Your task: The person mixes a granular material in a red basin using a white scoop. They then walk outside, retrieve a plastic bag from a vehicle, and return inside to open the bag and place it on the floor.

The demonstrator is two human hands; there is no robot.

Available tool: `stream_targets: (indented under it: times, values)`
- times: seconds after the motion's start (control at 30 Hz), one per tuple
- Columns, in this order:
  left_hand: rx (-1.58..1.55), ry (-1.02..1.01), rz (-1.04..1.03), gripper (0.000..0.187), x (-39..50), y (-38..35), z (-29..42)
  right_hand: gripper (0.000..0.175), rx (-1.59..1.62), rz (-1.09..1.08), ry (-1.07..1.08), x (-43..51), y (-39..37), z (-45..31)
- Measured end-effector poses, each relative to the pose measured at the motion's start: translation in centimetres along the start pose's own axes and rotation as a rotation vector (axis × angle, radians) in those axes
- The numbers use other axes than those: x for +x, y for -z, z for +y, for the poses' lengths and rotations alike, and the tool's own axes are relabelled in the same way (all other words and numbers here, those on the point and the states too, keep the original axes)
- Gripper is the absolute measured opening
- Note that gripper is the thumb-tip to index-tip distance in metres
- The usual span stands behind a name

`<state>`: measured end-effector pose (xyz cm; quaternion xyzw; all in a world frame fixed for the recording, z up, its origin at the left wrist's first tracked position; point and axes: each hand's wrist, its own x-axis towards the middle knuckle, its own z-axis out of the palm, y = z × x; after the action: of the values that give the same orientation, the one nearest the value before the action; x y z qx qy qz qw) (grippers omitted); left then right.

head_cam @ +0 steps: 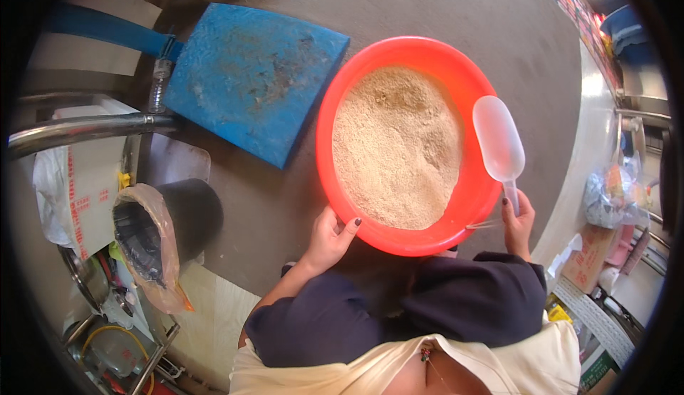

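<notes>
A large red plastic basin stands before my knees, partly filled with a pale tan, coarse powder or meal. The powder is heaped toward the left and hollowed near the far side, leaving the right inner wall bare. My left hand grips the near-left rim, thumb on top and fingers hidden beneath. In my right hand is the handle of a translucent white plastic scoop. Its bowl is raised at the basin's right rim and looks to hold no powder. A thin pale strand lies at the rim near that hand.
A scuffed blue platform, perhaps a floor scale, sits left of the basin. Nearer on the left, a black bin with a plastic liner lies tilted. A clear bottle stands by a metal rail. Bagged goods line the right side.
</notes>
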<state>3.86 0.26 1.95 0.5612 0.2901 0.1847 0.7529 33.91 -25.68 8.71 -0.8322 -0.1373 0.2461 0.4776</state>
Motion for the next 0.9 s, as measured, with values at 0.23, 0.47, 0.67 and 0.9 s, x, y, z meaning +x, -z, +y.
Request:
stream_targets:
  times: [0.23, 0.47, 0.67, 0.9]
  values:
    - [0.104, -0.023, 0.075, 0.019, 0.3, -0.2, -0.2, 0.030, 0.052, -0.017, -0.092, -0.3, 3.0, 0.7]
    - [-0.038, 0.362, 0.061, 0.029, 0.2, 1.2, -0.2, 0.040, 0.482, 0.060, 0.005, 0.8, 4.3, 1.9]
    - [-0.175, 0.679, -0.496, 0.079, -2.8, 2.7, -0.6, 0.030, 0.403, -0.185, -0.067, 1.0, 5.2, 2.7]
    - [0.460, 0.174, -0.166, 0.040, 6.9, 9.4, 2.1, 0.019, 0.475, 0.010, -0.259, 3.3, 7.7, 4.2]
